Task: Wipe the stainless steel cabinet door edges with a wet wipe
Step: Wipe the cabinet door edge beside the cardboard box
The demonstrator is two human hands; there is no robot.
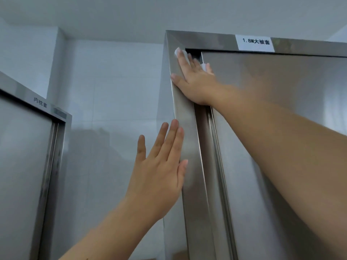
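- Two hands are up on the tall steel cabinet point(277, 166), both with fingers straight, gripping nothing.
- The right hand point(195, 81) presses the wet wipe point(177, 51) flat onto the frame point(187, 117) at its top left corner, just beside the door point(272, 94) edge. The wipe's mostly hidden under the fingers, so its shape is hard to tell.
- The left hand point(159, 175) lies open against the frame's outer left edge, lower down.
- There's a white label point(255, 43) on the top rail and a second cabinet point(22, 147) off left.

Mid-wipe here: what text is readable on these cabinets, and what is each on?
"1.8M大被套": white label on the right cabinet's top frame.
"内枕套": lettering on the left cabinet's top frame, slightly blurred.
Beside it, a grey tag: too blurred to read.
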